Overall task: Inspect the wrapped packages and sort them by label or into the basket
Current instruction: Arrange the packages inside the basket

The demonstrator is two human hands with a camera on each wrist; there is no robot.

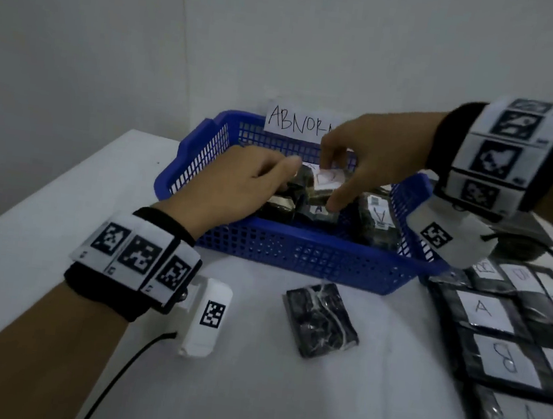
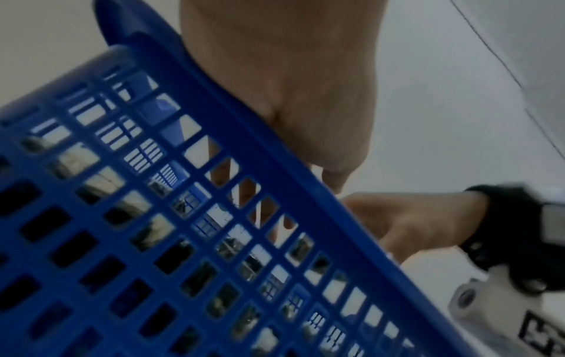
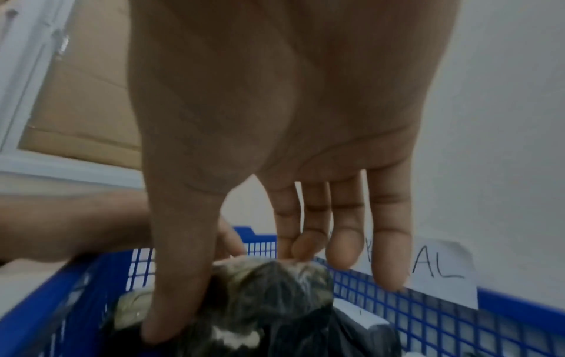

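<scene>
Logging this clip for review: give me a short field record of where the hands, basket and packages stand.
left hand: inside the basket, touching packages; grip unclear
right hand: pinching the held package between thumb and fingers
basket: blue, on the white table, holds several wrapped packages
sign: paper reading ABNOR..., behind the basket
loose package: on the table, in front of the basket
labelled packages: lettered, right
</scene>
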